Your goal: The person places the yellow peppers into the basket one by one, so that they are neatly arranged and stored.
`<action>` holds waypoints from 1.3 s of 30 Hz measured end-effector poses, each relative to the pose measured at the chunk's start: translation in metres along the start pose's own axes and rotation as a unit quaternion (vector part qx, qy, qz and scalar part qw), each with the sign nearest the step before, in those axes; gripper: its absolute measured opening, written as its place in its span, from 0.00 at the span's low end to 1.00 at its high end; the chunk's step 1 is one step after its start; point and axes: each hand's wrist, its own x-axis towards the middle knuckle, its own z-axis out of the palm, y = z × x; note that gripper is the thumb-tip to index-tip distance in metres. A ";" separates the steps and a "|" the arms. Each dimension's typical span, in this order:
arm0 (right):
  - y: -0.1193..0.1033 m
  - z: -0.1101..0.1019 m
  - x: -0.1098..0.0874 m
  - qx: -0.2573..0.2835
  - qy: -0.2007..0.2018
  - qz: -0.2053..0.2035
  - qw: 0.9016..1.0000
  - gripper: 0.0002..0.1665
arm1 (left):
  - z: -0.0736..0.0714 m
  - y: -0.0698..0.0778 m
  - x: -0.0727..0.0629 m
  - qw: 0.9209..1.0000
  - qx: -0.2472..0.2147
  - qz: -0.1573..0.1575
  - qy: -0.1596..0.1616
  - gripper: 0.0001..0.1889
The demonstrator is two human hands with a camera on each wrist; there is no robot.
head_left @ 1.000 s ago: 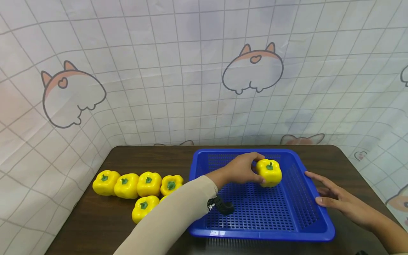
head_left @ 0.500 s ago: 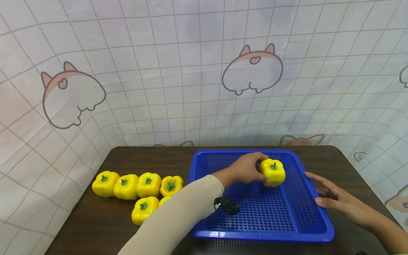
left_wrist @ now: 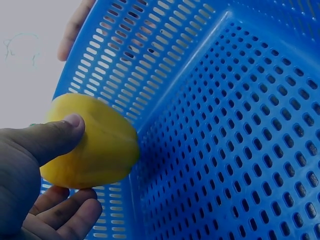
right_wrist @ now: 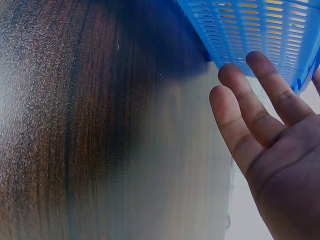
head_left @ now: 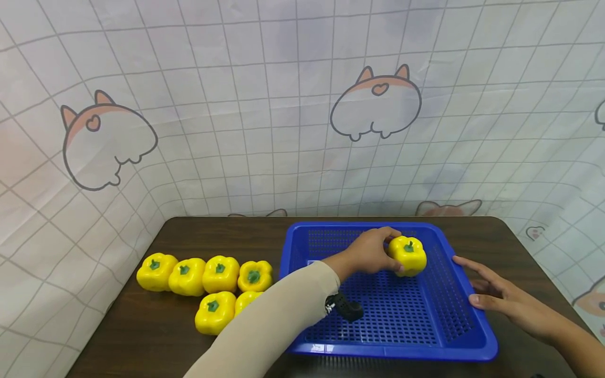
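My left hand [head_left: 371, 251] holds a yellow bell pepper [head_left: 409, 258] with a green stem, thumb on the near side and fingers on the far side. The pepper is inside the blue plastic basket [head_left: 392, 350], towards its far right corner. In the left wrist view the pepper [left_wrist: 100, 145] sits close to the basket's perforated wall and floor; whether it touches the floor I cannot tell. My right hand [head_left: 512, 302] is at the basket's right rim, fingertips and thumb against it. Its fingers look nearly straight in the right wrist view, beside the basket wall [right_wrist: 235, 30].
Several more yellow bell peppers [head_left: 220, 274] stand in two rows on the dark wooden table [head_left: 142, 336] left of the basket. The left sleeve partly covers one front pepper [head_left: 246, 300]. A tiled cloth with cartoon prints [head_left: 375, 107] hangs behind the table.
My left hand has shifted a little to the right with the bell pepper, inside the basket. The right hand stays at the rim, and the other peppers have not moved.
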 end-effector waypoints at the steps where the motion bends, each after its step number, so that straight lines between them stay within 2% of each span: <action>1: 0.000 0.000 0.000 0.002 0.000 0.001 1.000 0.41 | 0.000 0.001 0.000 1.000 0.002 -0.002 0.001 0.41; 21: -0.003 0.000 0.001 0.001 0.003 0.020 1.000 0.41 | 0.009 0.008 -0.001 0.999 0.039 -0.021 -0.001 0.41; 28: 0.001 0.000 0.001 0.001 0.002 0.013 1.000 0.41 | 0.014 0.010 0.000 0.998 0.053 -0.028 0.010 0.41; 35: -0.001 0.001 0.000 0.004 0.001 0.014 1.000 0.41 | 0.016 0.013 0.001 0.996 0.086 -0.031 0.013 0.41; 39: -0.003 0.001 0.000 0.003 0.002 0.017 1.000 0.41 | 0.016 0.014 0.001 0.996 0.085 -0.035 0.012 0.41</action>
